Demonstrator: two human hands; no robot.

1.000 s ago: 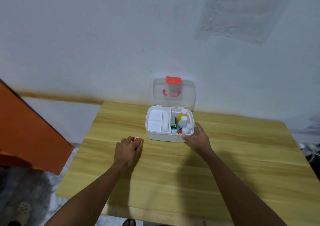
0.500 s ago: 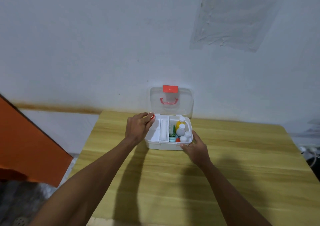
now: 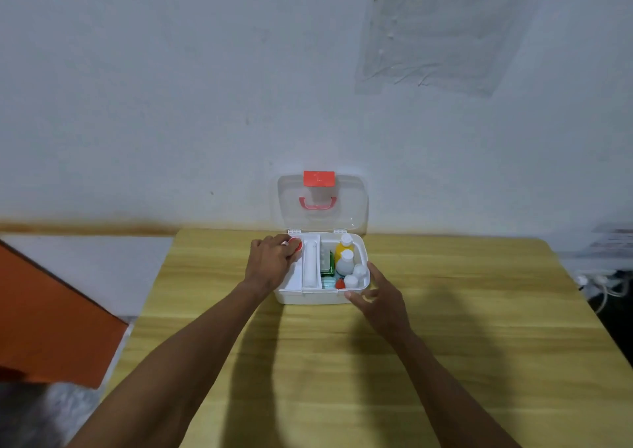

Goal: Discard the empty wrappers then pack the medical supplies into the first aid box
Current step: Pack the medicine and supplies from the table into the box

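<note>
A white first aid box (image 3: 310,297) stands open at the far side of the wooden table (image 3: 342,362); its clear lid (image 3: 352,207) with a red latch leans against the wall. Inside on the right are a yellow bottle (image 3: 342,248), white bottles (image 3: 346,262) and a green packet (image 3: 327,266). My left hand (image 3: 270,262) is over the box's left compartment and pinches a small red-and-white item (image 3: 295,244). My right hand (image 3: 380,296) holds the box's front right corner, thumb on the front wall, fingers along the right side.
An orange panel (image 3: 51,314) stands to the left of the table, below its level. White cables (image 3: 603,286) lie past the table's right edge. The wall rises right behind the box.
My left hand lifted the small red-and-white item off the table and carried it over the box's left compartment. My right hand stayed at the box's front right corner.
</note>
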